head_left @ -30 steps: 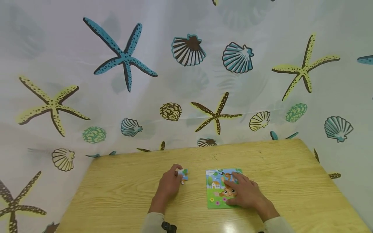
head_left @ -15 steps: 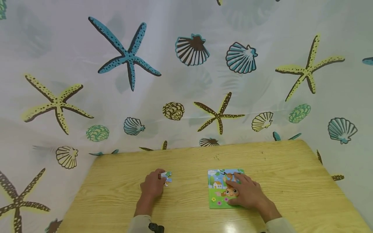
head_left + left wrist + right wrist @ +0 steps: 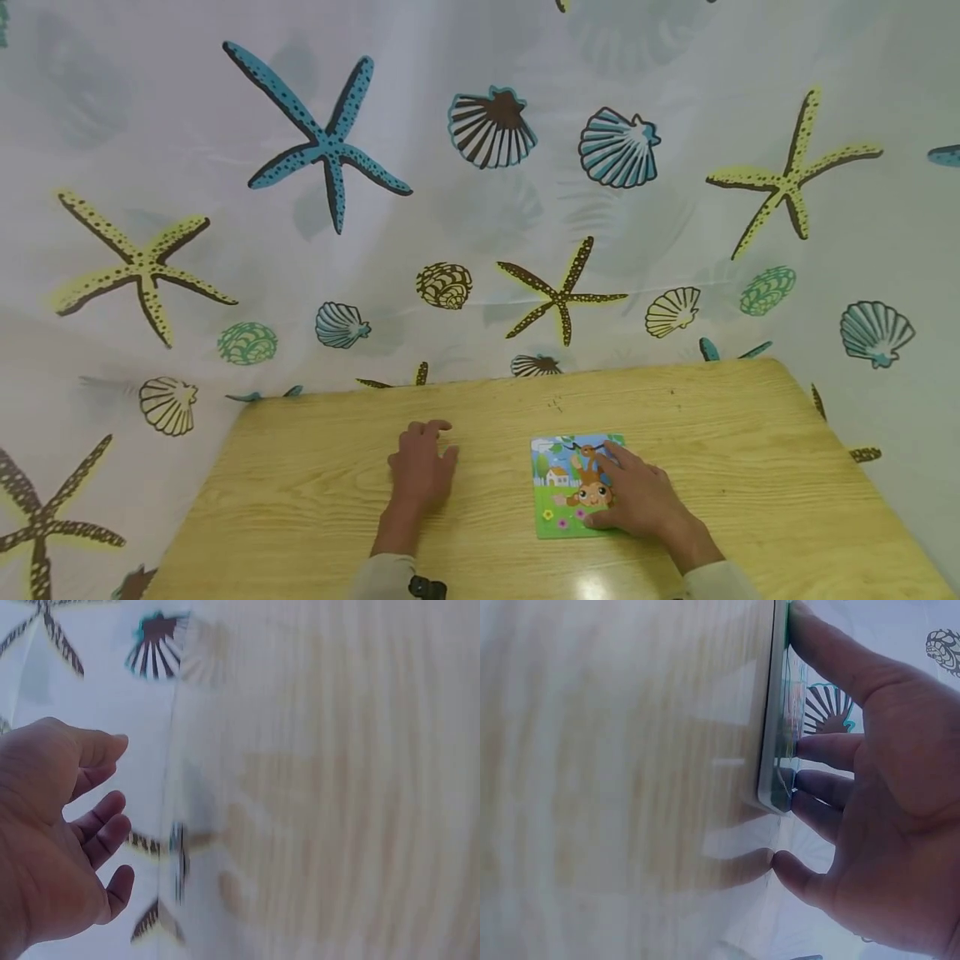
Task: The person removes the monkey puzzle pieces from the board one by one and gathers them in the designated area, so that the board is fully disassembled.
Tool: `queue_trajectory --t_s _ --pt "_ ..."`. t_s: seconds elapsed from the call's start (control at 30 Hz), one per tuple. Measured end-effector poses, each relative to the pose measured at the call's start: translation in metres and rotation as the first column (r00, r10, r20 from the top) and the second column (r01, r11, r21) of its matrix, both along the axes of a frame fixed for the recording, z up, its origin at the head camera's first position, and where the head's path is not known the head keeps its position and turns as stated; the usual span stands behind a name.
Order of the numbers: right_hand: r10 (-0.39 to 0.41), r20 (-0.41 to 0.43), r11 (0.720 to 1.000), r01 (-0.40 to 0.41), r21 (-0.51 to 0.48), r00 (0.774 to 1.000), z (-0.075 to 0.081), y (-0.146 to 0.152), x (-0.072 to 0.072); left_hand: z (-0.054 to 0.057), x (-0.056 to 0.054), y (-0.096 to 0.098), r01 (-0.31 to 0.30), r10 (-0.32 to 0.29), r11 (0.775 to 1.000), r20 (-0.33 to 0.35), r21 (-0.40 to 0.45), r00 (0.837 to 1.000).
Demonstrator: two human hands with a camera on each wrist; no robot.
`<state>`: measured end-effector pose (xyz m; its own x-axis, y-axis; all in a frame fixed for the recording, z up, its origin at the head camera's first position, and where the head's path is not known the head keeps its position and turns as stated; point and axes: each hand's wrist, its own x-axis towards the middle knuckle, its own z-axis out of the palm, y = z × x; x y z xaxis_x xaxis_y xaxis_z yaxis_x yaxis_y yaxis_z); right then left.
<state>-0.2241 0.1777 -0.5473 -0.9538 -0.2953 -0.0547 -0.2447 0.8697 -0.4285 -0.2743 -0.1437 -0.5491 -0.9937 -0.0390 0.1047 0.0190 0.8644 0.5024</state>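
Note:
A square jigsaw puzzle [image 3: 551,500] with a monkey, a small house and flowers on it lies flat on the wooden table. My right hand [image 3: 641,497] rests on its right side, thumb and fingers spread over the picture. In the right wrist view the fingertips of the right hand [image 3: 900,772] touch the puzzle's face [image 3: 787,720], and the little finger reaches the table beside it. To the left, my left hand [image 3: 422,467] hovers with fingers loosely bent and nothing between them. A thin, blurred puzzle piece [image 3: 178,862] appears edge-on beyond the left fingers; the head view hides it.
The wooden table [image 3: 315,467] stretches to both sides of the hands. Behind it hangs a white cloth [image 3: 487,217] printed with starfish and shells, which also runs down the left and right sides.
My left hand carried a puzzle piece to the left, let go of it, and has come back a little to the right. The right hand stays on the puzzle.

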Motion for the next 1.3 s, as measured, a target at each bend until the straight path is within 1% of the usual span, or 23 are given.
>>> queue_trajectory --t_s 0.07,0.17,0.27,0.33,0.4,0.47,0.53,0.63,0.7,0.83,0.93,1.03,1.2,1.3 --pt "-0.008 -0.004 1.0 0.008 -0.009 1.0 0.001 0.001 0.0 0.001 -0.001 0.02 0.053 -0.053 0.999 -0.011 0.004 0.999" --pt "-0.016 -0.003 1.0 0.016 -0.018 1.0 0.001 0.001 0.0 -0.001 0.0 0.048 0.135 -0.135 0.991 -0.002 0.003 0.991" --pt "-0.02 0.0 1.0 0.02 -0.017 1.0 0.001 0.001 0.0 -0.005 0.002 0.073 0.211 -0.211 0.978 0.025 0.004 0.977" --pt "-0.023 -0.002 1.0 0.023 -0.02 1.0 0.001 0.001 0.0 -0.007 0.002 0.087 0.258 -0.257 0.966 0.036 -0.011 0.966" --pt "-0.022 -0.001 0.999 0.022 -0.024 1.0 0.001 0.0 -0.001 -0.008 0.001 0.101 0.29 -0.289 0.957 0.046 -0.027 0.956" --pt "-0.02 0.003 0.999 0.021 -0.028 1.0 0.002 0.0 -0.001 -0.01 0.001 0.112 0.31 -0.307 0.948 0.052 -0.075 0.95" --pt "-0.015 0.012 0.999 0.016 -0.032 1.0 0.001 0.0 -0.002 -0.011 0.0 0.12 0.31 -0.305 0.944 0.054 -0.113 0.951" --pt "-0.008 0.021 1.0 0.009 -0.027 1.0 0.0 -0.001 -0.002 -0.014 0.001 0.129 0.283 -0.278 0.943 0.054 -0.174 0.959" --pt "-0.008 0.021 1.0 0.008 -0.023 1.0 0.0 -0.001 -0.002 -0.015 0.002 0.132 0.268 -0.265 0.946 0.044 -0.184 0.963" --pt "-0.014 0.021 1.0 0.014 -0.005 1.0 0.001 0.001 -0.001 -0.014 0.004 0.138 0.27 -0.267 0.944 0.039 -0.192 0.963" --pt "-0.013 0.034 1.0 0.012 0.008 0.999 0.002 0.002 0.0 -0.012 0.005 0.14 0.269 -0.263 0.946 0.055 -0.183 0.963" --pt "-0.01 0.043 1.0 0.01 0.007 0.999 0.002 0.002 -0.001 -0.009 0.004 0.143 0.26 -0.25 0.953 0.077 -0.157 0.965" --pt "-0.014 0.064 1.0 0.015 -0.01 0.998 0.004 0.001 -0.002 -0.003 0.0 0.147 0.252 -0.237 0.961 0.128 -0.117 0.963" --pt "-0.018 0.068 1.0 0.019 -0.009 0.998 0.003 0.0 -0.003 0.002 -0.003 0.148 0.246 -0.23 0.966 0.166 -0.081 0.959"
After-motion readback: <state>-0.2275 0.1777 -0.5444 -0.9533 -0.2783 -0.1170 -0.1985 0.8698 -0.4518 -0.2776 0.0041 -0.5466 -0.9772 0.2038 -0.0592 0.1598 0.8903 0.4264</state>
